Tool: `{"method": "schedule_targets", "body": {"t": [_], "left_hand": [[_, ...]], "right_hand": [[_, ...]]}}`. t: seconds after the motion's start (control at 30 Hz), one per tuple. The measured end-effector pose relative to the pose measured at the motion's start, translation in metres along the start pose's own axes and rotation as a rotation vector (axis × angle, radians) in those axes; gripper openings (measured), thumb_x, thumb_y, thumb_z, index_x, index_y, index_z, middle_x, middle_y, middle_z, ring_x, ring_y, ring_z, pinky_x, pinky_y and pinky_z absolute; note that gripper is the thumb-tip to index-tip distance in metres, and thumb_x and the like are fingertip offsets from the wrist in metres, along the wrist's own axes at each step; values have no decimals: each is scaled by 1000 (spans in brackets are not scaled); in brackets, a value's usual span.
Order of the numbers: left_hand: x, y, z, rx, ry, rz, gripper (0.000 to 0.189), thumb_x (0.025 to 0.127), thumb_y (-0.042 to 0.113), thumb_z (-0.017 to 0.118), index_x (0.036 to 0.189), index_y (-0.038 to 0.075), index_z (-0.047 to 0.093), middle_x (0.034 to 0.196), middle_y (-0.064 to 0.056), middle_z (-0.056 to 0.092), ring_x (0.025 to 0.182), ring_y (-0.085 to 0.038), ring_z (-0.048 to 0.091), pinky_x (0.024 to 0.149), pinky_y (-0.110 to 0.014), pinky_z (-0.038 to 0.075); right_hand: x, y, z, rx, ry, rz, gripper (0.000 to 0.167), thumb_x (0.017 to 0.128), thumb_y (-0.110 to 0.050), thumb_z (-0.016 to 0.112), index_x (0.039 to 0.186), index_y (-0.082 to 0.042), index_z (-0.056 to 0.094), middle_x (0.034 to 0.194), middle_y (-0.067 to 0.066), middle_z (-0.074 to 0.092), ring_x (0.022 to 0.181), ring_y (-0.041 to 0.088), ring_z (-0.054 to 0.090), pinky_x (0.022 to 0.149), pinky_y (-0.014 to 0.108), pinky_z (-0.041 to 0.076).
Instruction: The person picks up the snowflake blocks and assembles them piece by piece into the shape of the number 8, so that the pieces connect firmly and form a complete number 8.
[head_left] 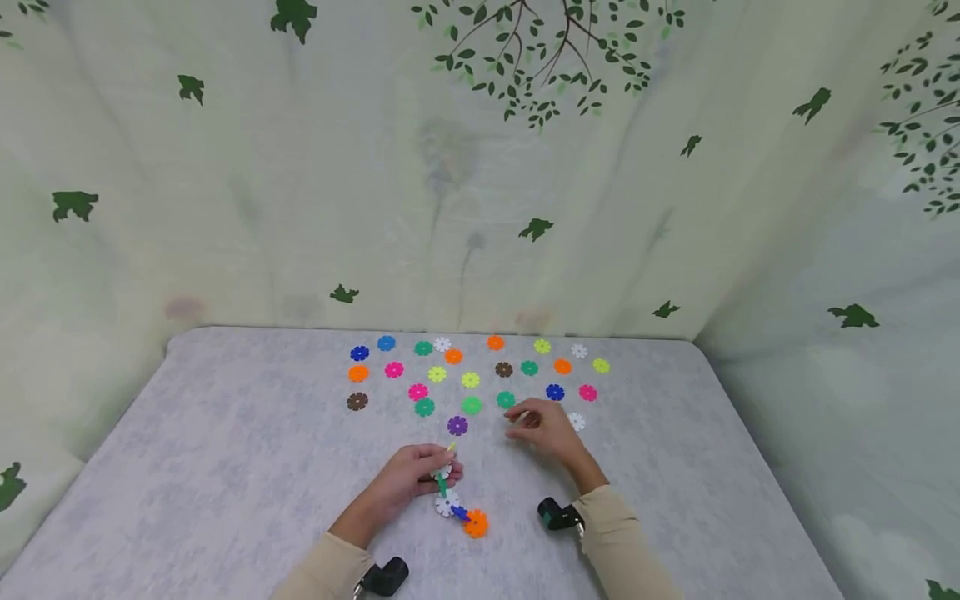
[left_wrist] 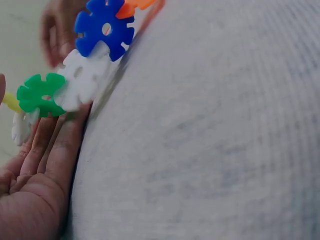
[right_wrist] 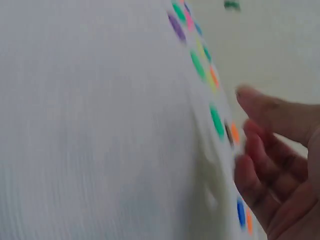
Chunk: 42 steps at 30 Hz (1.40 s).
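My left hand (head_left: pixel 411 478) pinches one end of a chain of notched plastic flower discs. A yellow disc (left_wrist: pixel 11 103) and a white disc (left_wrist: pixel 21 129) sit at the fingers. A green disc (left_wrist: pixel 41 94), another white disc (left_wrist: pixel 80 80), a blue disc (left_wrist: pixel 92 31) and an orange disc (head_left: pixel 476 523) follow along the chain, slotted together. My right hand (head_left: pixel 551 429) hovers over the table by a loose green disc (head_left: pixel 506 400), its fingers loosely bent with nothing between them. It looks blurred in the right wrist view.
Loose discs of many colours lie spread across the back of the grey table (head_left: pixel 247 433). Closest to the left hand lies a purple disc (head_left: pixel 457 425). A white disc (head_left: pixel 577 422) rests just behind the right hand. A leaf-patterned curtain (head_left: pixel 360 183) stands behind the table.
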<state>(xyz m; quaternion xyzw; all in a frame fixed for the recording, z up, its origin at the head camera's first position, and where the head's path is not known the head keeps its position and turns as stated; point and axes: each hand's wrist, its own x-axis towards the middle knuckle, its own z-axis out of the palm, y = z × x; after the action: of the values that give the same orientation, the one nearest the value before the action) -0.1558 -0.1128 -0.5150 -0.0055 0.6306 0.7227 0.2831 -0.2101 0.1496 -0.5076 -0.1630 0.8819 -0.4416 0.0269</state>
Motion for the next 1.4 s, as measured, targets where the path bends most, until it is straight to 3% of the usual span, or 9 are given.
{"method": "schedule_targets", "body": {"t": [0.17,0.33,0.47,0.63,0.77,0.93,1.03,1.13,1.4], "left_hand": [[-4,2,-6,-23,19,-4,49,98,25,57,130,-11,49,100,-10,69,97,-22,67,91,-36,53],[-6,4,-9,-56,12,-5,52,98,26,57,134,-11,46,99,-9,69,98,-21,67,91,-36,52],[-4,4,-9,-85,-18,6,51,99,24,55,134,-12,45,99,-7,69,99,-20,66,93,-36,51],[-4,2,-9,-125,-45,17,50,99,20,55,134,-14,44,100,-7,69,101,-19,66,95,-37,50],[-4,-1,-11,-130,-55,18,48,99,16,56,133,-15,44,102,-7,70,101,-18,66,94,-36,50],[-1,-4,-10,-90,-30,30,47,96,15,60,130,-15,47,97,-6,71,96,-17,67,92,-35,52],[2,-6,-7,-57,-16,46,44,96,16,61,126,-14,50,95,-7,71,94,-17,67,91,-36,52],[4,-8,-5,-37,-13,62,42,95,17,61,123,-14,53,95,-7,71,94,-17,67,91,-36,53],[4,-7,-1,-46,4,65,37,95,18,63,116,-12,56,95,-9,71,91,-18,68,90,-38,53]], "right_hand": [[-9,34,-35,-107,208,271,24,79,-8,79,101,-3,71,87,6,63,76,20,54,67,30,47],[-12,49,-50,-201,148,396,34,81,-13,77,109,0,66,100,12,59,91,26,53,83,40,47],[-13,52,-52,-213,114,441,30,83,-11,75,108,0,61,99,12,57,90,26,51,82,39,48],[-14,49,-49,-155,143,395,24,84,-5,73,104,-4,59,87,9,58,78,22,52,69,31,48],[-15,39,-33,39,152,336,19,85,0,71,102,-2,62,82,7,62,67,18,58,62,26,53],[-10,11,-2,368,36,234,22,86,0,69,107,4,63,79,10,66,64,20,66,65,30,58],[-4,-9,16,474,-53,153,23,88,-2,68,108,8,62,80,11,68,67,19,68,67,33,59],[2,-25,29,514,-99,101,23,88,-4,68,108,8,62,81,11,69,68,18,68,68,33,59],[6,-46,45,562,-127,95,21,88,0,67,106,10,62,83,17,68,67,17,68,67,33,59]]}}
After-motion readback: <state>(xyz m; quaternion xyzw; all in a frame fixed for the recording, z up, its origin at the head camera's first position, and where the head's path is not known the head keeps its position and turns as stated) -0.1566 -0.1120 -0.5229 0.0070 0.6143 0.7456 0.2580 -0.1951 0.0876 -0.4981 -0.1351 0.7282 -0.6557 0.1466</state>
